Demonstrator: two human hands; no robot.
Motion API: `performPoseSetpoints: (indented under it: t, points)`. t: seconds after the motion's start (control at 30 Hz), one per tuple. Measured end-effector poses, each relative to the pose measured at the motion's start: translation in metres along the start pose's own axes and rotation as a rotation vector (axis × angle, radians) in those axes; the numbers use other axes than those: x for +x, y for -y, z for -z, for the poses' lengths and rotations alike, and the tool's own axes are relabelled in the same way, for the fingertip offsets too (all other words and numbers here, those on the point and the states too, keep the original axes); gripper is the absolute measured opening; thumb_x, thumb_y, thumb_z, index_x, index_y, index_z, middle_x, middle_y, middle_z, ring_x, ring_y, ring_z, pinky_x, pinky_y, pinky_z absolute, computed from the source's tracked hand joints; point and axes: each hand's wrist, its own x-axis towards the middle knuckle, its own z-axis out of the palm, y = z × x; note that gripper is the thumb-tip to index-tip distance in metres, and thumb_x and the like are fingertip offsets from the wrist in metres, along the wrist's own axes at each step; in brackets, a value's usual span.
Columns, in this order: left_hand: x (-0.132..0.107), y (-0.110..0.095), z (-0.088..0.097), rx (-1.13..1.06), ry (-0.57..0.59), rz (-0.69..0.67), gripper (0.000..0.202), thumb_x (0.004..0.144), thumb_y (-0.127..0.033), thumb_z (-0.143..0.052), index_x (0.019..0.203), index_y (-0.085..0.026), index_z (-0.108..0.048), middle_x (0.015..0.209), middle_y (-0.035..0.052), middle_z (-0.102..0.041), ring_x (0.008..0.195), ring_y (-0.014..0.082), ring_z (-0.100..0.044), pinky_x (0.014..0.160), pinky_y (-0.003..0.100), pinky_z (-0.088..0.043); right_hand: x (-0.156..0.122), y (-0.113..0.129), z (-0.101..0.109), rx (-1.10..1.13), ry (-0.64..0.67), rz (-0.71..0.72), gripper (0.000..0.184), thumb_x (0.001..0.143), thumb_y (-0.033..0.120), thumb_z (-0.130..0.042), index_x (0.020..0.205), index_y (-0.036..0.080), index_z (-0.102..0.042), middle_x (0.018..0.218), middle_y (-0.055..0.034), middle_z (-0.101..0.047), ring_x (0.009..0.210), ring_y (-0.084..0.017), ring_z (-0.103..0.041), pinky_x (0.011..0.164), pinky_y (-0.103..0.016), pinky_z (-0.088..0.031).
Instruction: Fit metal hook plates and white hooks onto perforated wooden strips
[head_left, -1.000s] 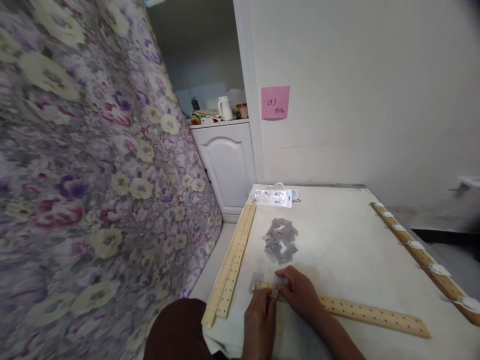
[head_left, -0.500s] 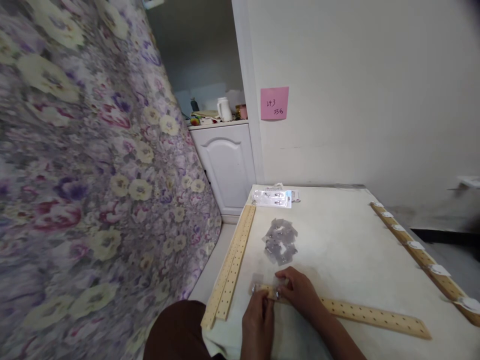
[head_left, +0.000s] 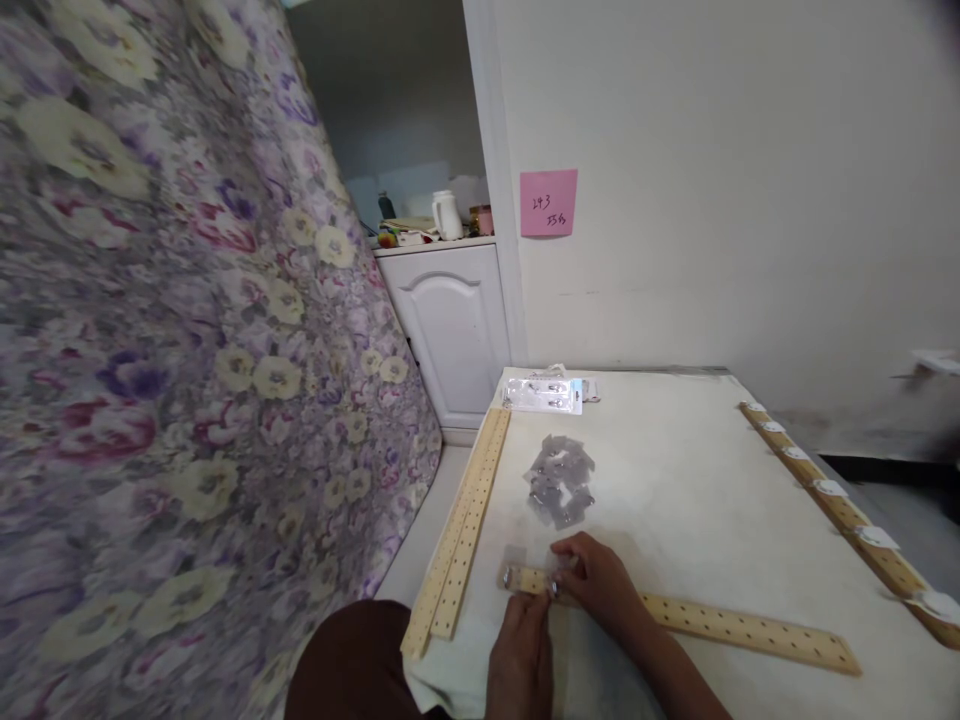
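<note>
A perforated wooden strip (head_left: 750,630) lies across the near part of the table, its left end under my hands. Near that end, a small shiny metal clip (head_left: 555,588) with a see-through plastic tab sits at the strip's edge. My right hand (head_left: 604,585) is closed, thumb and forefinger pinching this clip and tab from the right. My left hand (head_left: 521,650) is closed too, its fingertips pressed at the strip's lower edge against the same clip. Another clip with a clear tab (head_left: 514,555) sits at the strip's left end. Fingers partly hide the clip between them.
A pile of clear-tabbed clips (head_left: 561,480) lies beyond my hands. Two perforated strips (head_left: 461,540) line the table's left edge. On the right edge rests a strip with white round pieces (head_left: 829,488). Plastic blister packaging (head_left: 544,394) lies at the back left.
My left hand has shifted right along the strip, from beside the left-end clip to the clip at my right fingertips. My right hand stays nearly in place.
</note>
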Motion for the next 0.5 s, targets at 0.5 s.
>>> performPoseSetpoints:
  t: [0.5]
  points:
    - [0.0014,0.0028,-0.0026,0.192,0.059,-0.05,0.035,0.087,-0.012,-0.037,0.114,-0.018,-0.057,0.093,0.009,-0.062,0.086,0.0173,-0.062,0.076,0.03,-0.054,0.0046,-0.0011,-0.001,0.005,0.033,-0.065,0.029,0.064,0.02,-0.063,0.093,0.021,-0.067,0.086,-0.0014,-0.068,0.073,-0.016,-0.059,0.071,-0.025,-0.043]
